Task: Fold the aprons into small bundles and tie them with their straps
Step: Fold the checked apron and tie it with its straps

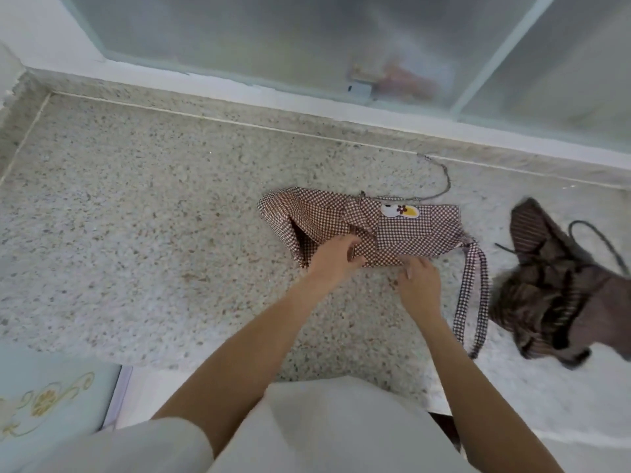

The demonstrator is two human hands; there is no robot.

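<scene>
A brown-and-white checked apron (403, 230) lies partly folded on the speckled stone counter (136, 233), a white and yellow patch on its top. My left hand (336, 259) grips the near edge of the fold at its left half. My right hand (418, 279) pinches the near edge further right. One checked strap (473, 295) trails in a loop toward the counter's front edge. A thinner strap (444, 180) curls behind the apron toward the wall.
A dark brown striped apron (553, 288) lies crumpled at the right with a dark strap loop (601, 247). A frosted sliding window (307, 46) runs along the back. A pale blue cabinet front (51, 397) shows below the counter at the left.
</scene>
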